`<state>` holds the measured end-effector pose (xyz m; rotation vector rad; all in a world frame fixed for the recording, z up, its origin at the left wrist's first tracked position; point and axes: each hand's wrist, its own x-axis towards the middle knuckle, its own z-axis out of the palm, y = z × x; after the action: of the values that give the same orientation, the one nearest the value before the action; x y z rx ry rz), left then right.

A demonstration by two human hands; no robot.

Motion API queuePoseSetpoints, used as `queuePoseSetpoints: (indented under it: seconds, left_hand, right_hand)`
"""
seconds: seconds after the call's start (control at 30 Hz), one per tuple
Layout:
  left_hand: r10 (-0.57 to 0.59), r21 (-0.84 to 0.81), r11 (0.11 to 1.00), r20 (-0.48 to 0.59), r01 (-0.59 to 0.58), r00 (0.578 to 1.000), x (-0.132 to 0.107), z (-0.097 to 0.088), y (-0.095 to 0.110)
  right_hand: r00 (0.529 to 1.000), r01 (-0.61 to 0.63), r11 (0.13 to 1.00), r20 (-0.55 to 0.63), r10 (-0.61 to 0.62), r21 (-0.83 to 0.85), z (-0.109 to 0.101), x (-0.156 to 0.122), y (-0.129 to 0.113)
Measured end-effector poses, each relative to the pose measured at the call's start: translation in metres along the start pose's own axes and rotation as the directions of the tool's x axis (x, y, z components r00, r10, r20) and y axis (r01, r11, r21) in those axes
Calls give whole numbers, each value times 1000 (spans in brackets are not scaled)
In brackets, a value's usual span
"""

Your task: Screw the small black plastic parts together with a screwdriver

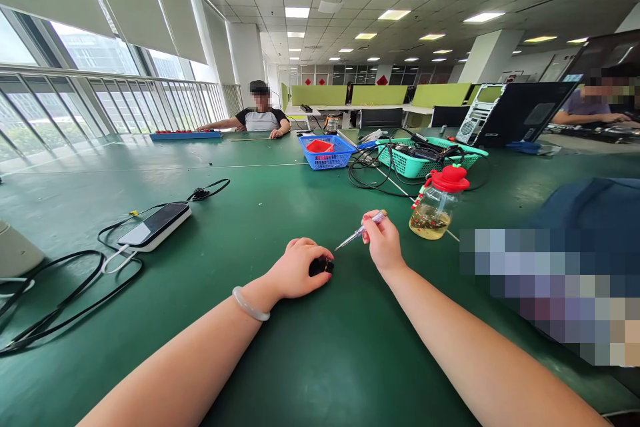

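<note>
Screwdriver (357, 232) pinched in right hand (384, 245), tip beside black part (321, 266) clamped under left hand (297, 270) — might skid off, jab a fingertip, knock the bottle (436, 208).

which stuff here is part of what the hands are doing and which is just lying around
In use: left hand, small black part, right hand, screwdriver.
Lying about: red-lidded jar, blue basket, green basket, phone.

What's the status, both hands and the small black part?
Left hand holds small black part on table. Right hand grips screwdriver, tip angled toward part. Red-capped bottle just beyond right hand.
</note>
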<state>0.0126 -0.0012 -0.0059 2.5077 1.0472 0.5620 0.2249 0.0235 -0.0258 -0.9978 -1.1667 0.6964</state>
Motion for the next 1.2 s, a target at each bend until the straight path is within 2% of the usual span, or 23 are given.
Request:
queuePoseSetpoints:
  seconds: [0.23, 0.33, 0.43, 0.53, 0.63, 0.8, 0.9, 1.03, 1.13, 1.2]
  left_hand:
    - [74, -35, 997, 3, -74, 997, -2, 0, 3]
    - [87, -97, 991, -47, -91, 995, -3, -5, 2]
    - [48, -151, 987, -97, -62, 994, -2, -13, -5]
    - [-11, -169, 986, -49, 2, 999, 0, -17, -13]
    - [-44, -143, 989, 19, 46, 999, 1, -14, -17]
    - [-63, -71, 995, 67, 68, 996, -1, 0, -11]
    - [-66, 16, 998, 50, 65, 997, -6, 3, -5]
    - [-130, 57, 990, 39, 128, 991, -37, -9, 0]
    - [-220, 88, 972, 6, 219, 975, -82, -27, -8]
    - [-299, 122, 945, -48, 303, 953, -118, -42, -21]
  right_hand:
    - [1000, -12, 1000, -11, 13, 19, 0, 1, 0]
    - [999, -19, 999, -25, 20, 46, 1, 0, -2]
    - [999, -23, 998, -34, 25, 65, 1, 1, -2]
    - [999, -27, 997, -32, 30, 76, 1, 1, -1]
    - [999, -32, 996, -27, 34, 77, 1, 2, 0]
    - [998, -48, 995, -33, 51, 87, 1, 2, 0]
    - [998, -58, 995, -28, 60, 81, 1, 2, -2]
    - [997, -75, 994, -25, 77, 82, 1, 1, -3]
    - [996, -84, 992, -29, 87, 94, 2, 2, -2]
    - [995, -89, 991, -26, 92, 99, 2, 2, -1]
